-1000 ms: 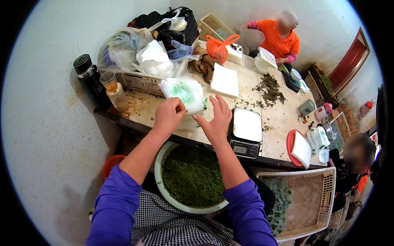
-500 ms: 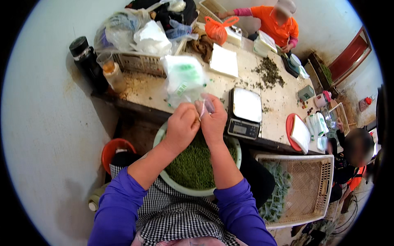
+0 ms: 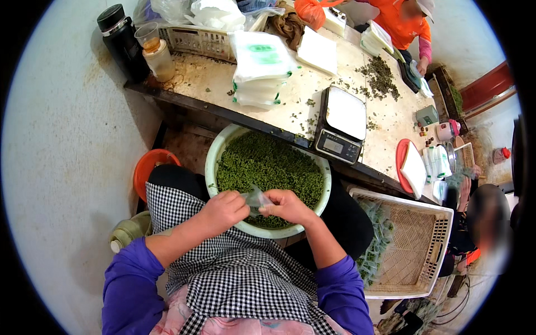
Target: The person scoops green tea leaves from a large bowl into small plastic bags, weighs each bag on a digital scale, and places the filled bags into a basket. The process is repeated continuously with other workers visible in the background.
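A thin clear plastic bag (image 3: 255,195) is stretched between my hands above the near part of a pale round basin (image 3: 211,167). Small green berries (image 3: 273,164), resembling green peppercorns, fill much of the basin. My left hand (image 3: 226,211) pinches the bag's left side, its fingers pressed together. On the other side my right hand (image 3: 287,206) grips the bag between thumb and fingers. Beyond the basin, a stack of white plastic bags with green print (image 3: 259,72) lies on the table. A digital scale (image 3: 345,114) stands right of that stack, near the table's edge.
A shallow plastic crate (image 3: 416,240) at my right contains several filled bags. An orange bucket (image 3: 151,167) is at my left. A black flask (image 3: 124,47) and a jar stand on the table (image 3: 195,78). A co-worker in orange (image 3: 402,25) sits across; another person is at right.
Both hands have come down from the table edge to the near side of the basin, bringing the clear bag. The view has shifted, and more of the berries shows.
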`<state>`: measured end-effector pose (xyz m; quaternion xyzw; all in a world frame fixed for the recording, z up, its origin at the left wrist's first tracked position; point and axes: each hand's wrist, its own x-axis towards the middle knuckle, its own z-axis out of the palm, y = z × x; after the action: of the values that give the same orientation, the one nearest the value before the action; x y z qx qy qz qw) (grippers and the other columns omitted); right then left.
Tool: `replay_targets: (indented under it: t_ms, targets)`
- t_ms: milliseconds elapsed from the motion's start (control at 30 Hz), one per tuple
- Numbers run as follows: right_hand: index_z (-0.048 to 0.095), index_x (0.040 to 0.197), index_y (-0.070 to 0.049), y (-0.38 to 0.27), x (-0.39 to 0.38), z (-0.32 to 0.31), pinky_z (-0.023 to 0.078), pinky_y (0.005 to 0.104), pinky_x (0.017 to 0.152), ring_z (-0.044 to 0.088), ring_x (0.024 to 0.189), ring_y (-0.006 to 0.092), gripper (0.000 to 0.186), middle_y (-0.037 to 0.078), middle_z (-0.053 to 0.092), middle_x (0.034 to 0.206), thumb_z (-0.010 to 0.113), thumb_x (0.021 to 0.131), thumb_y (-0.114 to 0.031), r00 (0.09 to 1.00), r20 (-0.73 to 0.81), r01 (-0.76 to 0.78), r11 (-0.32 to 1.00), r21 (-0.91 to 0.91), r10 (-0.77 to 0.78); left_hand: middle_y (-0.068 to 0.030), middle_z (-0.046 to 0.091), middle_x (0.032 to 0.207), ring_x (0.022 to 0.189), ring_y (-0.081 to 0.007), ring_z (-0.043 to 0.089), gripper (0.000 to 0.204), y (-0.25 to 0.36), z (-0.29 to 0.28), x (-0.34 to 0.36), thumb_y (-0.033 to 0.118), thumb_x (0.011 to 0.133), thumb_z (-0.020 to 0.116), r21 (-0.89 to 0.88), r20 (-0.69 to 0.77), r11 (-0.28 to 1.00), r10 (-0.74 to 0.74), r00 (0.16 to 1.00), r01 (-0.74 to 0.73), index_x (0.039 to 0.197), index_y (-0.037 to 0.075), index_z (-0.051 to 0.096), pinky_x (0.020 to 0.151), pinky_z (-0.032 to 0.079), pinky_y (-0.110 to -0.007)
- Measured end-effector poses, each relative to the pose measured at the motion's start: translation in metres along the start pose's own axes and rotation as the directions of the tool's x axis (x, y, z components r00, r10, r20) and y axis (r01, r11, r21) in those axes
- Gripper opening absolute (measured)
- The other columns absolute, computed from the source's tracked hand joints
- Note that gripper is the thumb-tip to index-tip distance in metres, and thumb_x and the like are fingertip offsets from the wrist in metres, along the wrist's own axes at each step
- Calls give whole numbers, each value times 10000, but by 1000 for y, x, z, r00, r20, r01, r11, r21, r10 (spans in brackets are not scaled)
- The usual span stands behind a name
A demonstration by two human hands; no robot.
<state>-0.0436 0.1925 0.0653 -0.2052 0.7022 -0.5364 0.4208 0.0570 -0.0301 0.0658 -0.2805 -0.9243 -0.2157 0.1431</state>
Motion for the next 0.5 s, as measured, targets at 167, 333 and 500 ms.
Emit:
replay_targets:
  t_ms: [167,333,500]
  targets:
    - [646,1183,-37,41,68,-38,515,374,847,666,962,276,423,139,689,1058,665,895,-346,930,-309,65,917,-394,-199,-78,583,743,740,-262,602,148,-20,2,11,19,670,701,-111,-287,958,-286,914,265,778,37,602,654,519,-368]
    - [641,1216,-72,52,136,-24,403,443,1053,532,1209,356,476,143,591,1311,671,842,-365,886,-253,85,672,-735,-389,-160,524,1203,988,-303,647,156,-39,15,24,-42,743,740,-316,-378,799,-601,705,512,800,-5,600,851,520,-360]
    - [679,1117,-98,73,106,-6,406,436,1010,556,1114,311,355,105,607,1224,672,824,-298,940,-44,168,574,-802,-338,-139,553,1208,1051,-254,660,148,-52,22,15,-80,770,701,-542,-319,672,-720,616,505,815,-2,583,842,546,-343]
